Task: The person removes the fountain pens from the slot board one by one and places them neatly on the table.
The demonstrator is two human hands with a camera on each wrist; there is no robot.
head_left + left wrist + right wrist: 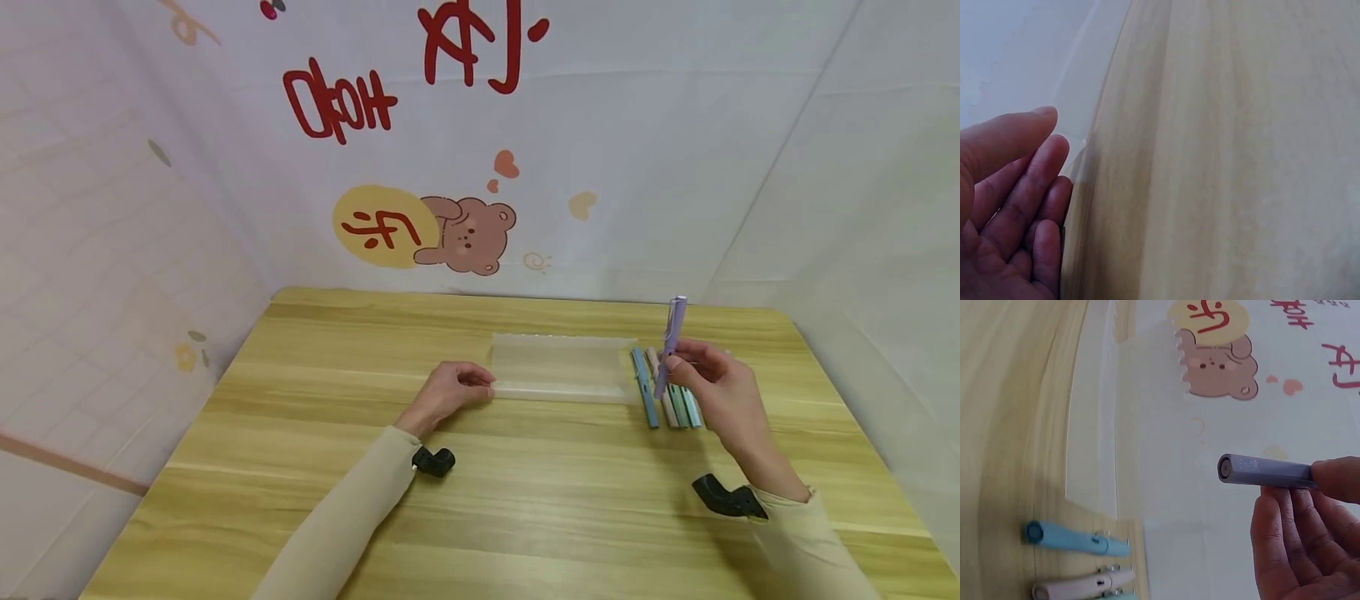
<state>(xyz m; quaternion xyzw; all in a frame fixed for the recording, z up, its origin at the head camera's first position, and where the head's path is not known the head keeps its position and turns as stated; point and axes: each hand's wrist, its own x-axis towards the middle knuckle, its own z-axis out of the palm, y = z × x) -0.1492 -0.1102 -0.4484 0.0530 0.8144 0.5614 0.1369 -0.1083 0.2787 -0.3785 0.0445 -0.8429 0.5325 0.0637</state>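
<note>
My right hand (723, 392) pinches a capped purple pen (674, 329) between thumb and fingers, nearly upright above several other pens. In the right wrist view, one round end of that pen points left, away from the fingers. Below it on the table lie a blue pen (645, 387), a pale pinkish pen (1082, 584) and several greenish ones, side by side. To their left is a translucent plastic holder (555, 367) with a notched far edge. At its left front corner, my left hand (450, 390) holds the edge between thumb and fingers.
The wood-grain table (525, 500) ends at a white printed backdrop (637, 125) with red writing and a cartoon bear. White cloth walls (112, 250) stand on both sides. Black mounts (433, 461) sit at both wrists.
</note>
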